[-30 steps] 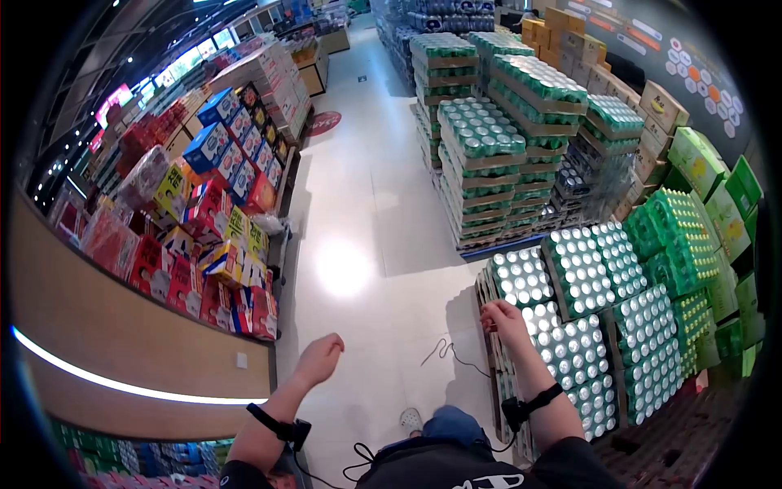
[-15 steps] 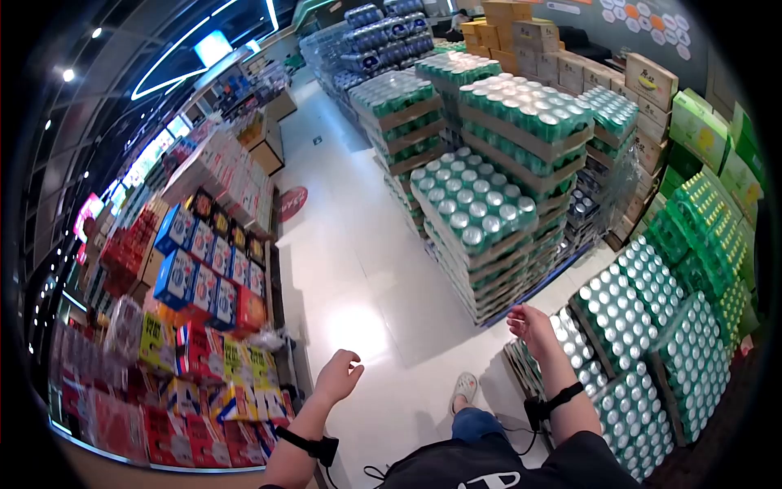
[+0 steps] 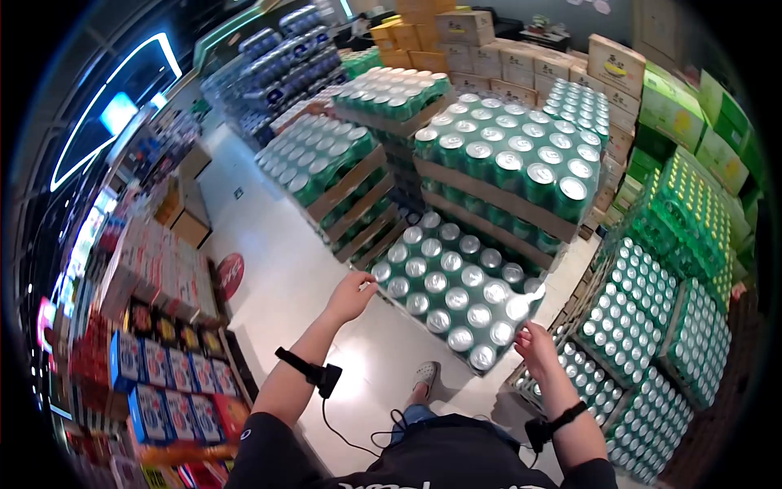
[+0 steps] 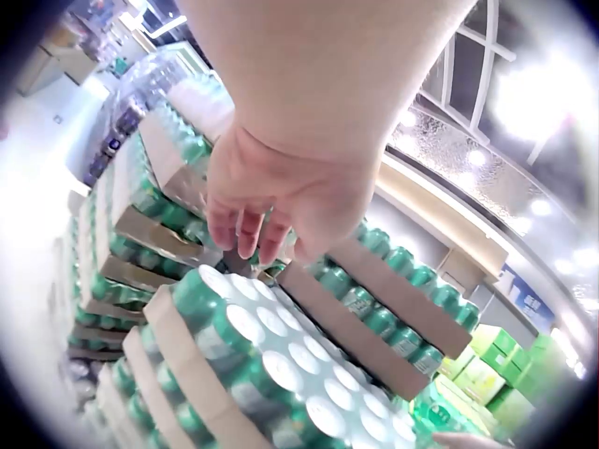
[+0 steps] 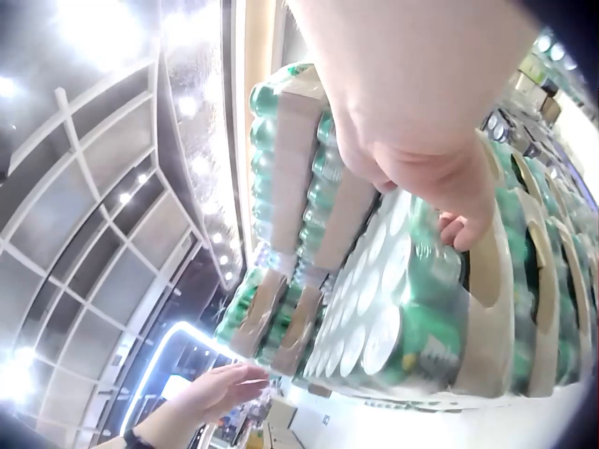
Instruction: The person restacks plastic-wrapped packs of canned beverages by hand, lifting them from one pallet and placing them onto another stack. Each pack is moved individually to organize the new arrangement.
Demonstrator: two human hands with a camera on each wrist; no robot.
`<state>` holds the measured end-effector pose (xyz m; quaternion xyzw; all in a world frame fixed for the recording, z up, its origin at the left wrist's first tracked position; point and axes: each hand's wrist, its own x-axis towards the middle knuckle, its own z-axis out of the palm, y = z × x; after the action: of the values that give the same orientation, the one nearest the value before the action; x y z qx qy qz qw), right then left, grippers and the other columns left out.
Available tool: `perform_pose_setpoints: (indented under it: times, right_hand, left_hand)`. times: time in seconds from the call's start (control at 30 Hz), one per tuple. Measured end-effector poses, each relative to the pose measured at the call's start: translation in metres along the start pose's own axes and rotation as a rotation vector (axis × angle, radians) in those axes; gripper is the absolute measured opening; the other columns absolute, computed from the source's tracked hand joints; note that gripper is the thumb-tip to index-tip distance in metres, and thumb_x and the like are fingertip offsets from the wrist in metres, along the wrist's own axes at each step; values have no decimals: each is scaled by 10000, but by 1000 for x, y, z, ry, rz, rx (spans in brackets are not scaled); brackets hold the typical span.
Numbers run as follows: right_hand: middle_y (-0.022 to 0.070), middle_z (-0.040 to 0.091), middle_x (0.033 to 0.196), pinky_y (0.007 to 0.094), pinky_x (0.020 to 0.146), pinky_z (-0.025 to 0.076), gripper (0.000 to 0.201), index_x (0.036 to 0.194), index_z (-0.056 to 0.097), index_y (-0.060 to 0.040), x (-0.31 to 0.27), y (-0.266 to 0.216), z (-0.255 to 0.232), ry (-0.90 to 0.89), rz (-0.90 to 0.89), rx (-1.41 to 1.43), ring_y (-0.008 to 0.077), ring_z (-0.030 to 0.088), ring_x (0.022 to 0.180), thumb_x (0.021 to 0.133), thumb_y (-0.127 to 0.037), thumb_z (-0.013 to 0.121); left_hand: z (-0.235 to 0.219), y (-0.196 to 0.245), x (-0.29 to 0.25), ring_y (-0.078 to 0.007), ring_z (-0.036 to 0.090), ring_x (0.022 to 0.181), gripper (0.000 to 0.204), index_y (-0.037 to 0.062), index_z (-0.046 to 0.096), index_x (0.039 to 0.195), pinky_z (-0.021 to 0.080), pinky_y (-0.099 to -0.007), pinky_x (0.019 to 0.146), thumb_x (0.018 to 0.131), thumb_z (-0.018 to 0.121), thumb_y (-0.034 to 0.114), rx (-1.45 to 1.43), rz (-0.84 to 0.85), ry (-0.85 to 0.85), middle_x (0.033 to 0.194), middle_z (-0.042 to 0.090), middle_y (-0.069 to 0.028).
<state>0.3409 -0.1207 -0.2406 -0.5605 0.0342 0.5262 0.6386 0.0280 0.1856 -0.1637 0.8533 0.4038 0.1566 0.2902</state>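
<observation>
A shrink-wrapped tray of green cans with silver lids (image 3: 448,285) tops a stack in front of me. In the head view my left hand (image 3: 350,296) hovers by its left edge with fingers loosely bent and nothing in them. My right hand (image 3: 538,352) is at the near right corner, fingers relaxed. From the right wrist, that hand (image 5: 421,178) reaches over the tray, its fingertips (image 5: 459,231) right beside the cardboard side (image 5: 487,271). The left wrist view has the left hand (image 4: 290,201) with fingers pointing down past the can tops (image 4: 299,355).
Taller stacks of the same cans (image 3: 513,155) rise right behind. More can trays (image 3: 627,310) lie low at the right, beside green bottle packs (image 3: 692,212). Boxed goods (image 3: 167,375) line the left, across a pale floor aisle (image 3: 269,261).
I have turned rightward and stepped up to the can stacks, which now fill the middle of the view. Both hands have come to either side of the front tray.
</observation>
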Motion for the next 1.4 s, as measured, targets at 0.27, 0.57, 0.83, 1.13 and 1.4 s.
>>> perform_pose_setpoints:
  times: [0.27,0.57,0.83,1.13,1.4]
  right_hand:
    - [-50,487,615,245,466,313,379,798,555,-163,24,15,35,389,-20,106,92,411,493,974,-485,463]
    - [87,640,899,329,742,464,557,943,641,66,65,40,48,844,-136,-26,167,568,805,964,-475,509]
    - [108,599,708,360,669,429,562,768,626,69,77,54,36,851,-154,6,186,528,673,948,-453,519]
    - [112,625,759,355,684,441,511,859,648,55,39,17,4,399,-212,-71,176,551,713,977,-410,474]
    - [119,634,720,383,691,443,528,880,670,38,-66,-19,-84,101,-97,-368,235,590,684,980,-425,436]
  left_hand:
    - [72,-83,180,-200,591,968,430,-43,596,1144,461,-329,857,979,475,335,-434,-291,-363,1063,653,-123]
    - [99,-71,206,-143,590,853,398,-16,649,972,448,-296,767,1017,434,316,-760,-397,-299,937,663,-64]
    - [101,-71,204,-129,589,778,381,-17,660,918,450,-287,714,1015,441,279,-723,-408,-213,859,667,-49]
    - [44,2,60,-205,634,922,389,-30,625,1062,497,-350,821,1013,377,265,-819,-404,-101,1011,663,-104]
    - [43,78,-140,-208,617,931,398,-22,608,1060,482,-353,825,1019,350,278,-712,-540,208,1014,654,-103]
